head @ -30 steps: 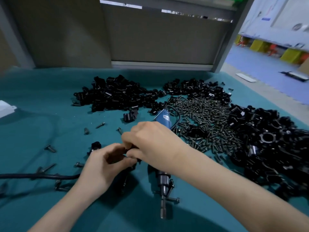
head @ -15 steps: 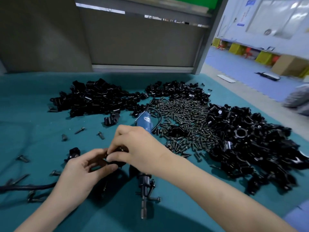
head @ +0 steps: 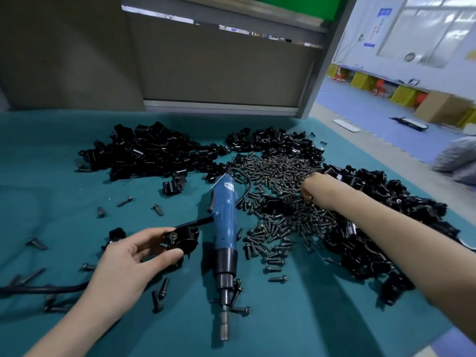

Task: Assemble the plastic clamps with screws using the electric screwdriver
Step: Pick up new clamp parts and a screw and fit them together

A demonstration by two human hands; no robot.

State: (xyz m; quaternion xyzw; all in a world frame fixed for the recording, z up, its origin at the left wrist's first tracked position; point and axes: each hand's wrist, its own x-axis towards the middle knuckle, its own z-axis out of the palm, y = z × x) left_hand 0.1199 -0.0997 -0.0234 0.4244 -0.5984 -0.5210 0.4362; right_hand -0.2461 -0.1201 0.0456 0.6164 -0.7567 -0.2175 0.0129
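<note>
My left hand (head: 128, 258) pinches a black plastic clamp (head: 184, 239) between thumb and fingers, just above the teal table; a screw head sits in the clamp's top. The blue electric screwdriver (head: 225, 215) lies on the table just right of the clamp, its bit pointing toward me. My right hand (head: 313, 188) is stretched out over the pile of dark screws (head: 278, 176), its fingers turned down into the pile and hidden from me.
Heaps of black clamp parts lie at the back left (head: 149, 153), back middle (head: 273, 143) and right (head: 373, 215). Loose screws (head: 158, 210) dot the teal table (head: 51, 176). A black cable (head: 38, 288) runs in from the left. A grey partition (head: 219, 73) stands behind.
My right hand left the clamp and moved right and away to the screw pile. My left hand keeps the clamp, which now shows plainly. The camera has turned right.
</note>
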